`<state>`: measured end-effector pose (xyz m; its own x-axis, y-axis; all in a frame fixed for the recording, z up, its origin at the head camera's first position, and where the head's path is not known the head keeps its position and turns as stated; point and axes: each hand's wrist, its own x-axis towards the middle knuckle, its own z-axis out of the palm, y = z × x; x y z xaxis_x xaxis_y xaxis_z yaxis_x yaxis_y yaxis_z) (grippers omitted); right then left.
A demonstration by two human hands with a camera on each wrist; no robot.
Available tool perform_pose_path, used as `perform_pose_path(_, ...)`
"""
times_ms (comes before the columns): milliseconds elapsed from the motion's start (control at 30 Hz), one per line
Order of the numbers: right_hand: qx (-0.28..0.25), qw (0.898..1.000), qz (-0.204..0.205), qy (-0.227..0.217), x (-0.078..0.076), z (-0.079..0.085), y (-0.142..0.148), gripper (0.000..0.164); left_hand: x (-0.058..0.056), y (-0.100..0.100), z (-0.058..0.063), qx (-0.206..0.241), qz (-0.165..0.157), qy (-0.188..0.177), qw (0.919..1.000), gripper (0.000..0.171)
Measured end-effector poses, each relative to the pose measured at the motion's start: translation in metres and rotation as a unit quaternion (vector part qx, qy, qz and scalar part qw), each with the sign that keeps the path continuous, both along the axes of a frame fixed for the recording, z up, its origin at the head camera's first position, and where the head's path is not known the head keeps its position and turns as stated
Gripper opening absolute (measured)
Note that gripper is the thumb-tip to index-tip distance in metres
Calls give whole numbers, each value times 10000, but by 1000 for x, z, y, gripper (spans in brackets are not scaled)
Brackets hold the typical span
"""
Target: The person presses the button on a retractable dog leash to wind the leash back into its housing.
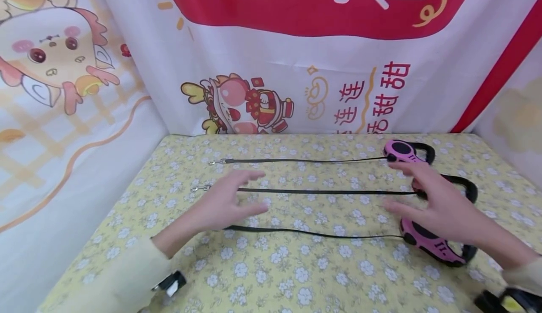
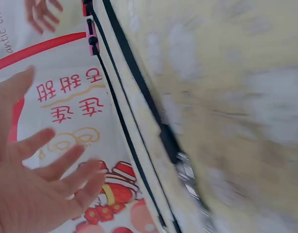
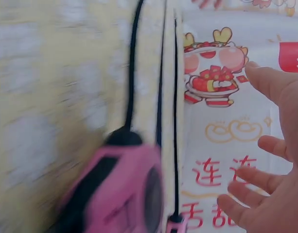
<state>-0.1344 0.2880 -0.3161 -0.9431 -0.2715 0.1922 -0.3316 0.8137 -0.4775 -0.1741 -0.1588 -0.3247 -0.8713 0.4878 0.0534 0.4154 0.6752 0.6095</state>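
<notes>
Three retractable dog leashes lie side by side, their black straps drawn out to the left. In the head view the far leash [image 1: 399, 149] has a pink case and black handle. The middle leash [image 1: 461, 181] and the near leash [image 1: 427, 240] are partly hidden behind my right hand [image 1: 440, 202], which hovers over them with fingers spread. My left hand [image 1: 222, 200] hangs above the strap ends, fingers apart and holding nothing. A metal clip [image 1: 201, 188] ends the middle strap. The near strap's clip [image 2: 186, 172] shows in the left wrist view.
A yellow flowered cloth [image 1: 302, 275] covers the table. Behind it hangs a white and red printed curtain [image 1: 275, 59], with another printed cloth [image 1: 84, 129] along the left side. Small black devices [image 1: 171, 282] are strapped at both wrists.
</notes>
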Motion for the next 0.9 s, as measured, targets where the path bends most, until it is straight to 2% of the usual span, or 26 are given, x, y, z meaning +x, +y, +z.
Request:
perform_pose_path(167,104,9994,-283,-195,28,-18,30,72,13,-27,-7,-31,-183,-726,9972,58)
perform_pose_path(267,515,9976,-430,-170,39,-28,46,57,15,-38,-12,-239,-243,-957,9948,49)
perform_pose_path(367,1009,9943,-350,66,46,-39,59,44,15,-45,-17,-438,-285,-1044,9932,44)
perform_pose_path(500,1558,9873,-33,305,53,-53,71,47,16,-50,-22,-579,-297,-1005,9928,33)
perform_pose_path(600,1871,9823,-24,15,53,-58,76,51,16,-52,-24,-547,-284,-1018,9929,27)
perform_pose_path(733,2350,9709,-240,-398,50,-61,81,55,18,-53,-25,-449,-328,-1086,9925,21)
perform_pose_path(833,2653,9623,-285,-521,48,-61,83,52,18,-54,-25,-482,-359,-1084,9923,16)
perform_pose_path(900,2684,9618,-171,-512,47,-60,83,47,19,-54,-25,-578,-356,-1002,9926,14)
